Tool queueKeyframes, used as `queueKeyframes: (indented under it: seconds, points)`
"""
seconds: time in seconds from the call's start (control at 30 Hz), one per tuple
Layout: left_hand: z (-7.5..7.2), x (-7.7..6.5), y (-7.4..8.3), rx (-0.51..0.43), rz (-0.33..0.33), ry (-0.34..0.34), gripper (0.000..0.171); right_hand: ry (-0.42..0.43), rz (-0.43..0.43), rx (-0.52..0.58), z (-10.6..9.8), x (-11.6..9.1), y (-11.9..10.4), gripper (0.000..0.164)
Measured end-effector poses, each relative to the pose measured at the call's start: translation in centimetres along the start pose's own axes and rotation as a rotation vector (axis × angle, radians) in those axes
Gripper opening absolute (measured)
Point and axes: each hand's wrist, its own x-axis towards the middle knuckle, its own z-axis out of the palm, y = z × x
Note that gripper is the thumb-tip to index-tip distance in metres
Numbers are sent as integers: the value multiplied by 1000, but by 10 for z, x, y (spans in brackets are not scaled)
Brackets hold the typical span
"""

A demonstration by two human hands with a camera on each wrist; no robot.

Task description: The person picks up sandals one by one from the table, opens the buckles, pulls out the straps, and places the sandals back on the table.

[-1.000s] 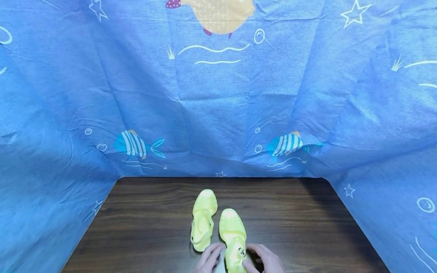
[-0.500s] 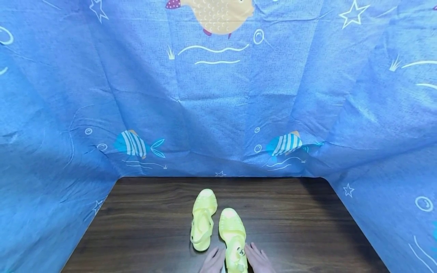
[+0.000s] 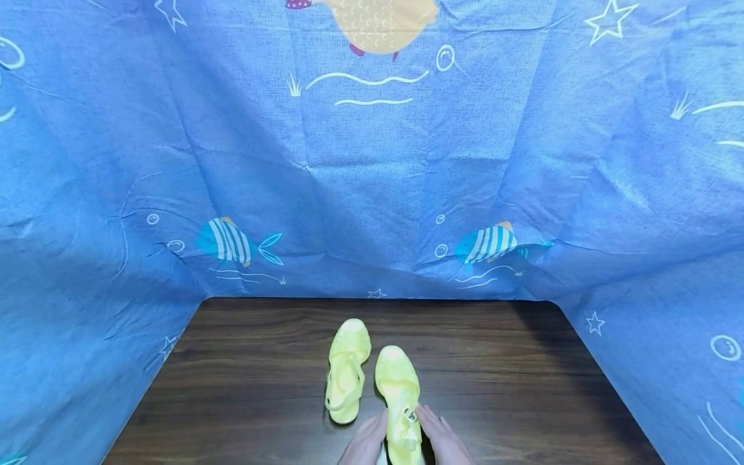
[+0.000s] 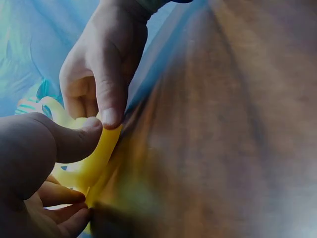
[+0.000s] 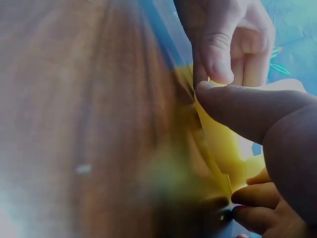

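Two yellow closed-toe sandals lie on the table, toes facing away. The right sandal (image 3: 397, 381) sits nearer to me, its metal buckle (image 3: 410, 414) on the right side of the strap. My left hand (image 3: 367, 439) holds its heel end from the left and my right hand (image 3: 443, 438) from the right. In the left wrist view, both thumbs meet at the heel's yellow rim (image 4: 106, 148), the left hand's fingers curled in below. The right wrist view likewise shows the right thumb (image 5: 237, 106) over the heel and fingers beneath. The left sandal (image 3: 350, 349) lies untouched, slightly farther away.
The dark wood-grain table (image 3: 261, 368) extends to both sides of the sandals. A blue curtain (image 3: 372, 206) printed with fish and stars hangs around its back and sides.
My right thumb has left the strap, and both hands have closed in along the heel's sides. The right sandal has shifted slightly forward; the left sandal stays put.
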Motion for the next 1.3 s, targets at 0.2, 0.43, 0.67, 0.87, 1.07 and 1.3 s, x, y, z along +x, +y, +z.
queueKeyframes:
  seconds: [0.2, 0.43, 0.67, 0.87, 1.07, 1.3]
  points:
    - [-6, 13, 7, -24, -167, -65, 76, -33, 79, 115, -7, 16, -7, 105]
    - [-15, 32, 16, 61, -367, -227, 94, -127, 157, 189, -14, 38, -4, 106]
    - [-11, 40, 20, 91, -493, -260, 92, -132, 186, 155, -11, 48, -3, 106]
    - [-8, 45, 20, 129, -521, -235, 87, -127, 210, 150, -9, 54, -3, 102]
    - [-6, 50, 19, 129, -564, -219, 86, -121, 226, 153, -9, 57, -5, 105]
    - [-3, 52, 20, 143, -585, -209, 83, -128, 237, 163, -8, 59, -4, 105]
